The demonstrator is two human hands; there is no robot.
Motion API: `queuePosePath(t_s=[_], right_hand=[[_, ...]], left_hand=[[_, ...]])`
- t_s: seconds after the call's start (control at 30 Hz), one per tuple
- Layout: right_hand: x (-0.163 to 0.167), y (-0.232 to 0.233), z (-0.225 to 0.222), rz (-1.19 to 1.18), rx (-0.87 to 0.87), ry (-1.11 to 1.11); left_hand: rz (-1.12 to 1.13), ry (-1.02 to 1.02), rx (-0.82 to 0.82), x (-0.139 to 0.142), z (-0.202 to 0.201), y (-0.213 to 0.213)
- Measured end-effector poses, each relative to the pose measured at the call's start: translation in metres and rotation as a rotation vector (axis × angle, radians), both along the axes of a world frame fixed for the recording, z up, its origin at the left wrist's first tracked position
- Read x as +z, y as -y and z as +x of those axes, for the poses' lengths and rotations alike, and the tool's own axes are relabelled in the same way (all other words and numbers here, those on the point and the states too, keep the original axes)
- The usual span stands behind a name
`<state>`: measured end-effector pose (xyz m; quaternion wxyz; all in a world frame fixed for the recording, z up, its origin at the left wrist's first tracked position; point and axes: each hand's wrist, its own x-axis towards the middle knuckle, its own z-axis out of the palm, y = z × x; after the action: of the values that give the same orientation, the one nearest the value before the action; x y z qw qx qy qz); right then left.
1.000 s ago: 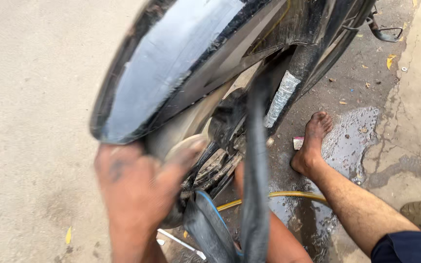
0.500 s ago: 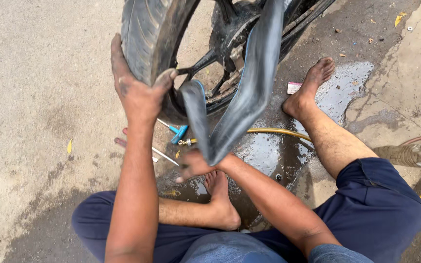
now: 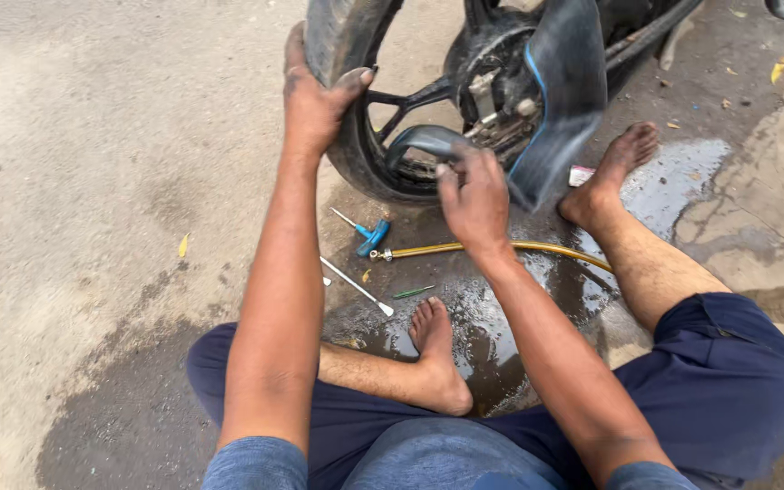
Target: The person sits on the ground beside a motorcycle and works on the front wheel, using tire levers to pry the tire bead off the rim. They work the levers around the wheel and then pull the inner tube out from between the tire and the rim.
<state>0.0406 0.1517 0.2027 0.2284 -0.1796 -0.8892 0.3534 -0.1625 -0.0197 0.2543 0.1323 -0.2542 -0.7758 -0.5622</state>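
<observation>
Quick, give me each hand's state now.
Left hand: closed, fingers wrapped over the tyre.
Right hand: closed on the black inner tube.

My right hand (image 3: pixel 475 195) has moved up from the wet ground, its fingers now gripping the black inner tube (image 3: pixel 555 100) beside the wheel rim (image 3: pixel 410 95).

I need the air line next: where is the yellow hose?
The yellow hose lies on the wet ground below the right hand, beside the blue-handled tool.
</observation>
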Motion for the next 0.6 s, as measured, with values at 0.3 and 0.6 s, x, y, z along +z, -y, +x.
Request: queuePosePath(t_s=[0.3,0.6], right_hand=[[0.015,0.011,-0.117,0.292,0.196,0.513],[-0.024,0.044,0.02,0.15,0.185,0.408]], left_hand=[[-0.11,-0.128,0.242,0.022,0.018,-0.017],[-0.31,-0.166,0.53,0.008,0.003,-0.038]])
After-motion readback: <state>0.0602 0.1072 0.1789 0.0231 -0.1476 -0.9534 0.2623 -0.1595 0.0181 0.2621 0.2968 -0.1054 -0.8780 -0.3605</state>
